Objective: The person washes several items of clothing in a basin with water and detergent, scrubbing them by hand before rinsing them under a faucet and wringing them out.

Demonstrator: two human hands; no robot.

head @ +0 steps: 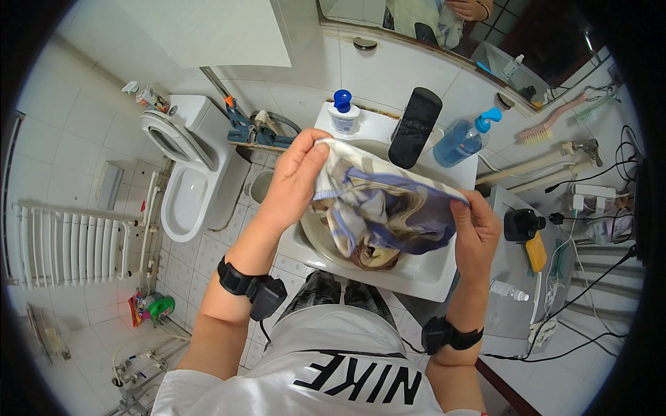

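My left hand (297, 179) pinches the upper left corner of a wet-looking cloth (403, 208) patterned in white, beige and violet-blue. The opposite end of its top edge is gripped by my right hand (479, 221), so the edge stretches between both hands and the rest hangs in folds. The cloth hangs over a white ceramic washbasin (439, 278) and covers most of the bowl. Brownish fabric (377, 258) shows below it at the bowl's front. Behind the cloth rises a long black fixture (416, 127), perhaps the faucet.
On the basin's back ledge stand a white bottle with a blue cap (343, 112) and a blue pump bottle (463, 140). A grey cabinet top (494, 317) at right holds a black bottle (522, 224), a yellow sponge (535, 253) and cables. A toilet (187, 203) stands left.
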